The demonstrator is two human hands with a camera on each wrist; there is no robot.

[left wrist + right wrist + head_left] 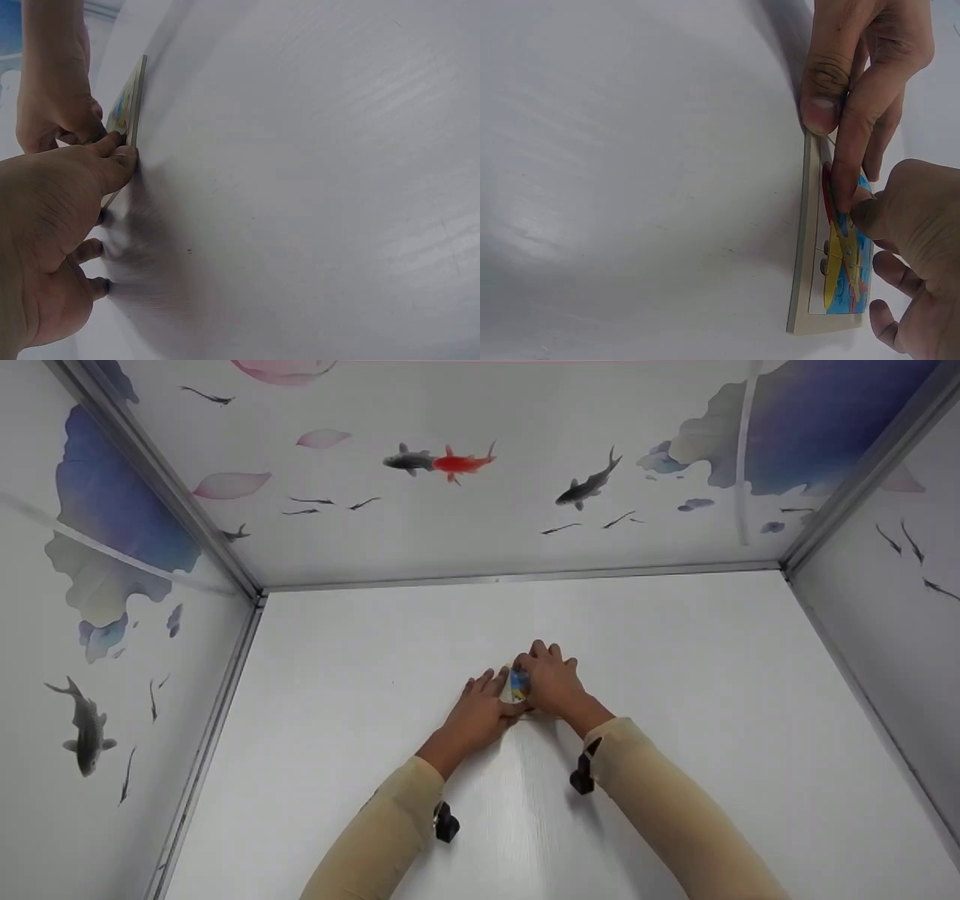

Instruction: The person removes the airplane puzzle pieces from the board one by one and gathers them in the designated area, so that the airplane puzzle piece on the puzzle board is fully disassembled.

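Note:
A wooden jigsaw puzzle board (801, 300) with a pale frame lies on the white table; its picture (847, 270) shows a yellow and red aeroplane on blue. My left hand (480, 712) holds the board, thumb against its near edge and a finger across the picture. From the other side my right hand (553, 682) reaches over the board with curled fingers. In the right wrist view the right hand (926, 240) pinches what looks like a small puzzle piece at the picture, close to the left fingertip; fingers hide most of that piece.
The white tabletop (337, 660) spreads around the hands. Walls printed with fish and petals stand behind (495, 532) and on both sides, with metal strips along their edges. Dark devices (447, 823) are strapped at both wrists.

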